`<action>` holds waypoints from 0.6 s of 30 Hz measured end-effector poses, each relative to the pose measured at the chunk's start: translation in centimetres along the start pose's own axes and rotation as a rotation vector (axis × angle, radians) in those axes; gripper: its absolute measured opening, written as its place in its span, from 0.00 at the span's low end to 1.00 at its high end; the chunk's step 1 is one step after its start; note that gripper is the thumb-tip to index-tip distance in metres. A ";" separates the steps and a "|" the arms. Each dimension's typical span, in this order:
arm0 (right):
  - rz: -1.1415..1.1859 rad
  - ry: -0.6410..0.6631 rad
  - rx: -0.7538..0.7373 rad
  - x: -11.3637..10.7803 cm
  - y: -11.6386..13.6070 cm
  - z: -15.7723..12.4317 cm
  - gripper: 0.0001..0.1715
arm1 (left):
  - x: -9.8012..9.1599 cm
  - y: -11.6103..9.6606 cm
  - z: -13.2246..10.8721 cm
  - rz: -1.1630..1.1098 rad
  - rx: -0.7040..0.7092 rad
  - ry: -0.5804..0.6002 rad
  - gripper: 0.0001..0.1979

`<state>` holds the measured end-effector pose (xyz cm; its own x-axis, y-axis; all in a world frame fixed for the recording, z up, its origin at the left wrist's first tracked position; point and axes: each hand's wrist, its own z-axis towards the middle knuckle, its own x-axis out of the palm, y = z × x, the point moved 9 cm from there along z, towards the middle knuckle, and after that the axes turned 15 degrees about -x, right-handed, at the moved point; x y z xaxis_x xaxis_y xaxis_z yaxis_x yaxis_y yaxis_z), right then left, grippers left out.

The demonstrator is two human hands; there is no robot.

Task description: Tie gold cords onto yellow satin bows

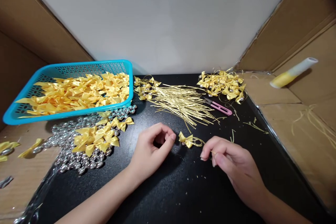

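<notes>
A yellow ribbon bow [188,140] with a looped gold cord [198,142] lies on the black table between my hands. My left hand [153,148] is closed just left of the bow, thumb tip against the fingers; whatever it may hold is hidden. To the right of the bow, my right hand [228,162] pinches thumb and fingers together at the end of the cord, a bit of which shows at the fingertips. Beyond both hands lies a pile of cut gold cords [183,105], with pink-handled thread snips [218,106] at its right.
A blue basket [130,84] full of yellow bows stands at the back left. Silver beads [86,159] and loose bows [97,138] spread before it. Corded bows form a small pile [145,87] and a larger one [223,84]. Cardboard walls flank the table; a tube [294,72] is at right.
</notes>
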<state>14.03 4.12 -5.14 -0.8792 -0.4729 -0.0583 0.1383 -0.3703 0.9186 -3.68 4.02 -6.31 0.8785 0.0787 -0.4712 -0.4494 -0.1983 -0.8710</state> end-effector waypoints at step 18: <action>0.076 -0.016 -0.009 -0.9 -1.0 0.2 0.15 | 3.8 -2.0 -1.6 0.173 0.234 0.043 0.08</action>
<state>14.58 5.04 -5.97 -0.8732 -0.4871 0.0181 0.2091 -0.3409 0.9165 0.80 3.18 -6.12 0.7893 0.0208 -0.6136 -0.6140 0.0256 -0.7889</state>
